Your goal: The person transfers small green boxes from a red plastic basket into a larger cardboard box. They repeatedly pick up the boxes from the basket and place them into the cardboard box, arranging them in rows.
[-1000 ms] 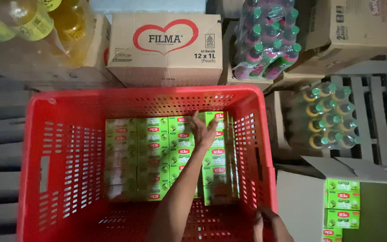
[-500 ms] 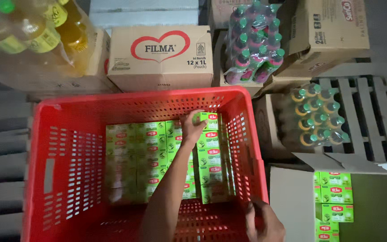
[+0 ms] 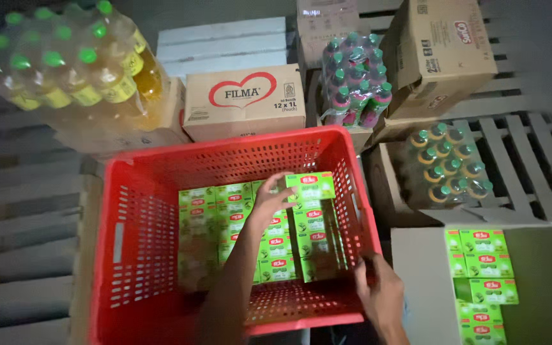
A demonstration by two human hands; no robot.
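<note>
At the far left we see a shrink-wrapped pack of oil bottles (image 3: 71, 70) with green caps, lying well clear of our work. Next comes the red crate (image 3: 129, 243), its floor partly covered with rows of small green boxes (image 3: 225, 217).

Our left hand (image 3: 275, 198) reaches into the crate with fingers curled round one green box (image 3: 311, 186), held at its near end above the packed rows, slightly tilted. We judge this box light and stiff, thin card that would dent if squeezed hard; its flat sides are the place to pinch, thumb on one face and fingers opposite, and the glossy print may be a little slippery.

Further right, our right hand (image 3: 381, 291) rests on the crate's near right rim, fingers loosely closed over the edge, holding nothing else.

Behind the crate stands a brown carton (image 3: 244, 102). At the far right an open carton (image 3: 544, 275) holds more green boxes (image 3: 483, 262).
</note>
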